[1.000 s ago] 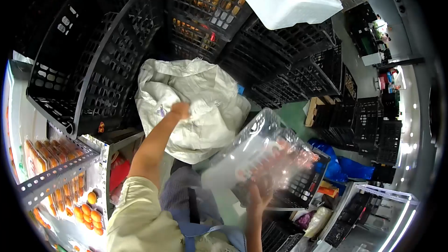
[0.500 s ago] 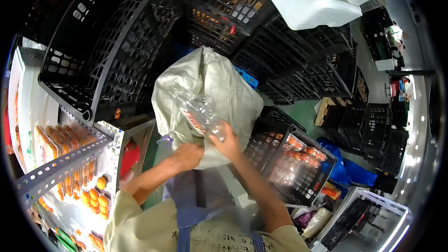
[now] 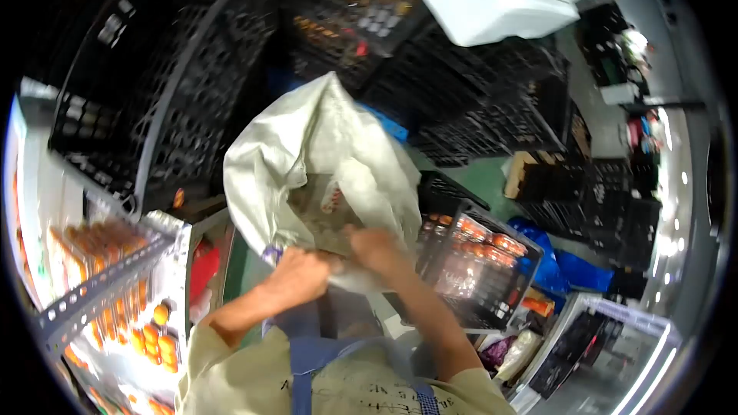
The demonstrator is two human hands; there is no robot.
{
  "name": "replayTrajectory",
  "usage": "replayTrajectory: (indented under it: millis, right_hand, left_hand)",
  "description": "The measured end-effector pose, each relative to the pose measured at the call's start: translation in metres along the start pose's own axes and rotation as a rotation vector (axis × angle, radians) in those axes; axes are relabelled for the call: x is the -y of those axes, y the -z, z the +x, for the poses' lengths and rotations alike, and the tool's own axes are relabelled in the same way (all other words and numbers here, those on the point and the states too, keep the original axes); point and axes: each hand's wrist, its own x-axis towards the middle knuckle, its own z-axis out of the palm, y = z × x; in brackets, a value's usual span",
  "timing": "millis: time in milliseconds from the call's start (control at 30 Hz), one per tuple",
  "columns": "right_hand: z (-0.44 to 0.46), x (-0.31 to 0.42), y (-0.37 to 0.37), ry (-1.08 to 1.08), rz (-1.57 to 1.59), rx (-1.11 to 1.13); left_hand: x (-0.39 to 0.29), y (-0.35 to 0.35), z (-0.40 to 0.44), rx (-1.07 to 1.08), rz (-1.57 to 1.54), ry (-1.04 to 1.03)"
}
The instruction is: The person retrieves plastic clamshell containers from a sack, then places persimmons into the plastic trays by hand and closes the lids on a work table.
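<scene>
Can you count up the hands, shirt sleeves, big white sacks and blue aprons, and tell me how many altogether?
Hands: 2, the left hand and right hand
Sleeves: 2, left sleeve and right sleeve
Big white sack: 1
Blue apron: 1
Total: 6

I wear a loose, pale khaki shirt [image 3: 254,384] with short, wide sleeves [image 3: 211,350]. Black lettering [image 3: 377,407] runs across its front, too blurred for me to read. Over it goes a blue apron [image 3: 330,350]. One plain blue strap [image 3: 301,392] lies on one side, and a finely checked strap [image 3: 426,400] on the other. My left hand [image 3: 305,273] and right hand [image 3: 377,253] are bare.
</scene>
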Motion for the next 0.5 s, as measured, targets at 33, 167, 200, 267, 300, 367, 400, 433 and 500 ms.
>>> replayTrajectory:
  millis: [33, 167, 200, 267, 300, 367, 400, 433, 500]
  right_hand:
    - [0.013, 0.014, 0.011, -0.062, -0.08, 0.108]
    - [0.091, 0.007, -0.018, 0.06, -0.039, -0.206]
    - [0.099, 0.001, -0.02, 0.04, -0.039, -0.12]
    - [0.096, -0.009, -0.03, 0.015, -0.034, -0.036]
    - [0.093, -0.011, -0.036, 0.013, -0.027, -0.024]
    - [0.088, -0.01, -0.042, 0.017, -0.012, -0.017]
    - [0.091, -0.008, -0.044, 0.022, -0.009, -0.018]
    - [0.093, -0.004, -0.046, 0.028, -0.004, -0.018]
    - [0.106, 0.007, -0.054, 0.047, 0.004, -0.019]
  left_hand:
    - [-0.016, 0.009, 0.005, -0.044, -0.083, -0.114]
    - [-0.054, 0.03, 0.02, -0.127, -0.193, -0.451]
    - [-0.058, 0.033, 0.021, -0.186, -0.237, -0.494]
    - [-0.069, 0.053, 0.023, -0.186, -0.177, -0.509]
    - [-0.064, 0.046, 0.022, -0.191, -0.15, -0.567]
    - [-0.067, 0.046, 0.024, -0.116, -0.15, -0.639]
    - [-0.07, 0.042, 0.024, -0.085, -0.163, -0.669]
    - [-0.068, 0.036, 0.023, -0.017, -0.145, -0.69]
    - [-0.069, 0.03, 0.022, -0.037, -0.246, -0.717]
